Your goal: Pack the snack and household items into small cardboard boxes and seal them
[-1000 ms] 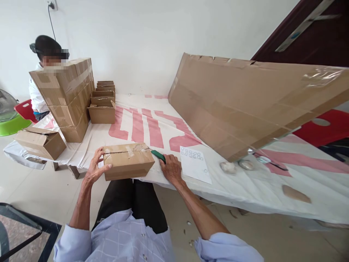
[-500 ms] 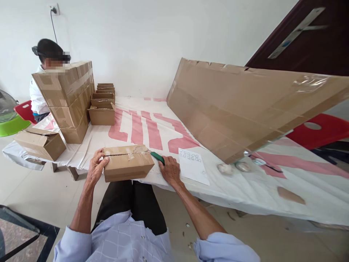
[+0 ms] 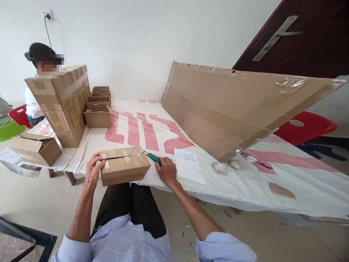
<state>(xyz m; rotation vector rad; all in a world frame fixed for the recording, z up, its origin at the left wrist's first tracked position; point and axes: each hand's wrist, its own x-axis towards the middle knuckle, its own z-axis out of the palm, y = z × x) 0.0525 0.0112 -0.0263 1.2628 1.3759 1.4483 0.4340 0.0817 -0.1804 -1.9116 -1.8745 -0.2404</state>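
Note:
A small cardboard box (image 3: 125, 171) sits at the table's front edge before me. A dark slit runs along its top between the flaps, with bits of clear tape on it. My left hand (image 3: 94, 169) grips the box's left end, its fingers bent over the top edge. In my right hand (image 3: 167, 170), closed around its handle, is a green utility knife (image 3: 154, 158). The knife's thin tip points left and lies at the right end of the slit; whether it is inside the cardboard I cannot tell. A sheet of paper (image 3: 191, 171) with small drawn shapes lies right of that hand.
Taped boxes (image 3: 58, 105) are stacked at the left, near a seated person (image 3: 34, 96). Several open boxes (image 3: 97, 119) stand behind them in a row. One flapped box (image 3: 35, 149) lies at the left edge. A large cardboard sheet (image 3: 218, 105) leans at the right.
The camera view has turned slightly right, so the surroundings sit further left. My hands, the box and the knife keep nearly the same positions relative to each other.

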